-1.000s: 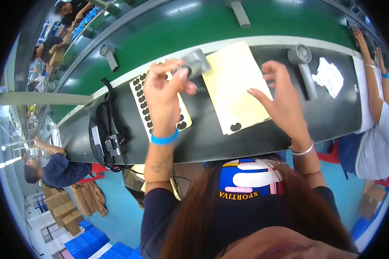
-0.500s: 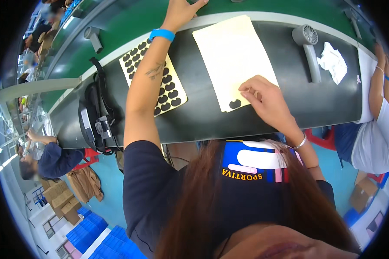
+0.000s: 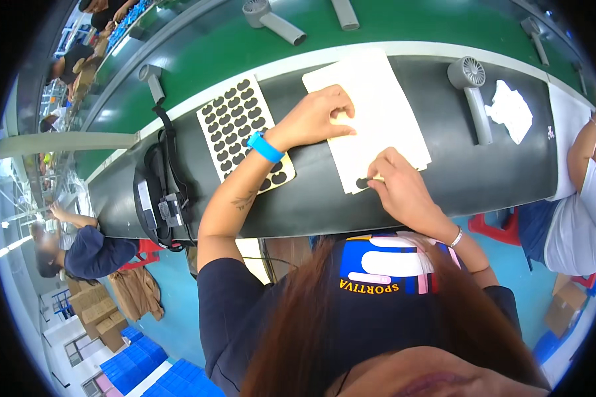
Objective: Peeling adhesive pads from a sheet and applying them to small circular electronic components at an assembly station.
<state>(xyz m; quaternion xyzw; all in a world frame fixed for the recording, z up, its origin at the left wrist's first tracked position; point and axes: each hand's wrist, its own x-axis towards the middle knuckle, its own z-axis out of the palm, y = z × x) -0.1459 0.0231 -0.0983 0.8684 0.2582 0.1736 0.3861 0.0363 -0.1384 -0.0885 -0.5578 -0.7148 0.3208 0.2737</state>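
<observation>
My left hand [image 3: 321, 118] is over the pale yellow backing sheets [image 3: 377, 86], its curved fingers and thumb apart with nothing visible between them. At the near left corner of those sheets, my right hand [image 3: 404, 188] pinches the edge of a black notched oval sticker [image 3: 361, 183] between thumb and index finger. How far the sticker is lifted, I cannot tell. To the left, a sheet with rows of similar black stickers [image 3: 234, 122] lies on the dark table, its near part partly covered by my left forearm.
A grey handheld fan [image 3: 470, 79] lies right of the sheets, beside crumpled white tissue [image 3: 510, 112]. A black strap with a device [image 3: 159, 198] rests at the left. More grey fans [image 3: 271, 23] are on the green conveyor [image 3: 417, 26]. Co-workers sit on both sides.
My left hand has come back from the conveyor to above the pale sheets. My right fingers have moved down onto the black sticker. More fans show on the conveyor.
</observation>
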